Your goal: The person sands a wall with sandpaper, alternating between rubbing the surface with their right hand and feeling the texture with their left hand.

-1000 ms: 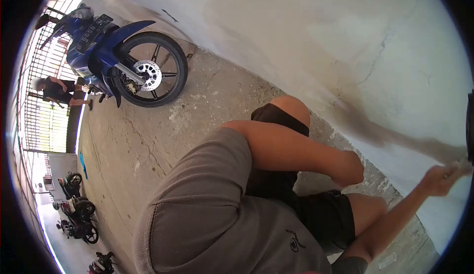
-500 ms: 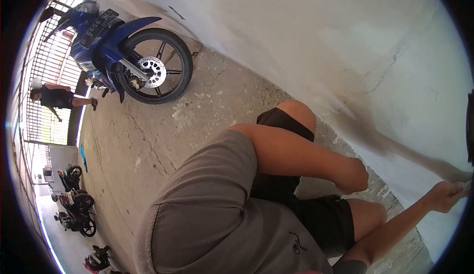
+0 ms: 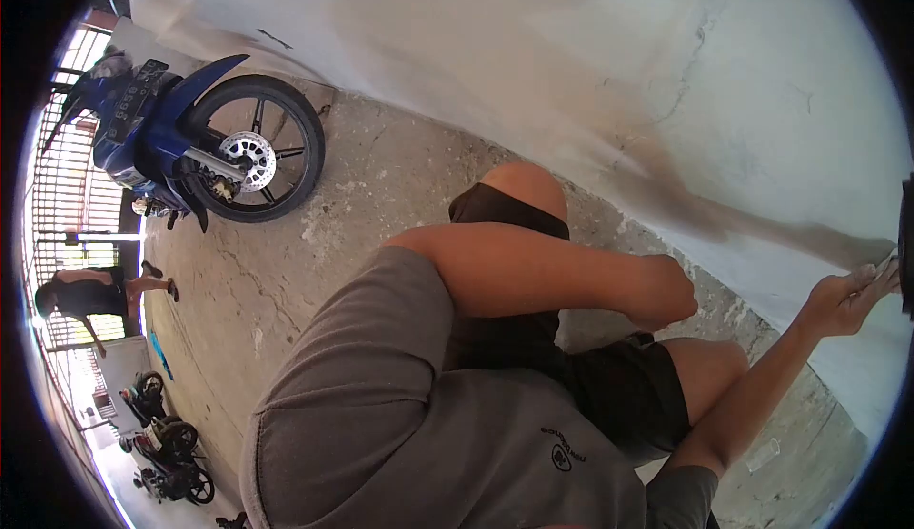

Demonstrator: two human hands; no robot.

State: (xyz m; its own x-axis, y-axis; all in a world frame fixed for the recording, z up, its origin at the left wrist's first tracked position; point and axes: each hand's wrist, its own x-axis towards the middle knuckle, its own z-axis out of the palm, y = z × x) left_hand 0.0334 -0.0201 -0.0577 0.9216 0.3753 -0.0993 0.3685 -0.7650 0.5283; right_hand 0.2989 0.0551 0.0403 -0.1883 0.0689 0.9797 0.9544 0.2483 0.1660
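Note:
At the far right, my right hand (image 3: 844,300) is against the white wall (image 3: 685,81). Its fingers and thumb close on a thin, pale flat piece (image 3: 885,270), partly cut off by the dark edge of the view, so its kind is unclear. My left arm stretches across above my bent knees. At its end my left hand (image 3: 669,293) looks bent down at the wrist, its fingers hidden from view. It is apart from the wall. A brownish smear runs along the wall toward my right hand.
A blue motorcycle (image 3: 143,119) stands at the upper left near the wall. A person (image 3: 95,291) in dark clothes is by the barred gate (image 3: 81,196). More motorcycles (image 3: 171,439) are parked at lower left. The concrete floor (image 3: 381,158) is cracked and stained.
My right hand has moved up in the picture along the wall, its fingers more stretched. My view has shifted a little. The person by the gate has walked along.

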